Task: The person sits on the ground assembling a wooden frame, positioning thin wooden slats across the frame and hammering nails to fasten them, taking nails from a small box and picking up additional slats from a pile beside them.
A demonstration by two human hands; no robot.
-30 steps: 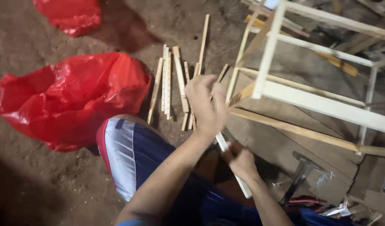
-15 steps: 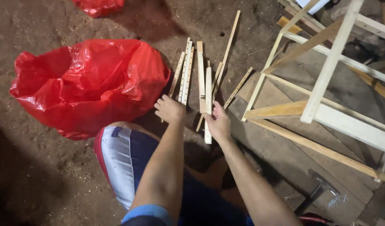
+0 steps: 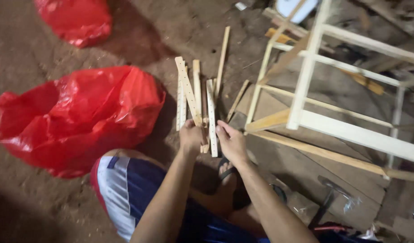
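Head view: since half a second ago both hands have been drawn closer together over the pile of wooden slats (image 3: 195, 96) on the dirt floor (image 3: 45, 54). Left hand (image 3: 191, 135) is now clenched around a slanted slat (image 3: 189, 92), lifted off the pile; right hand (image 3: 231, 141) is laid against an upright slat (image 3: 212, 117), grip unclear. Red plastic bag (image 3: 76, 117) lies just left, white wooden frame (image 3: 333, 81) right.

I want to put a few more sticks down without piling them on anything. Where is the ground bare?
Bare dirt shows between the two red bags, and above the wooden slats toward the top edge. It is crowded where the left hand and right hand meet the slats, and rightward under the white frame.
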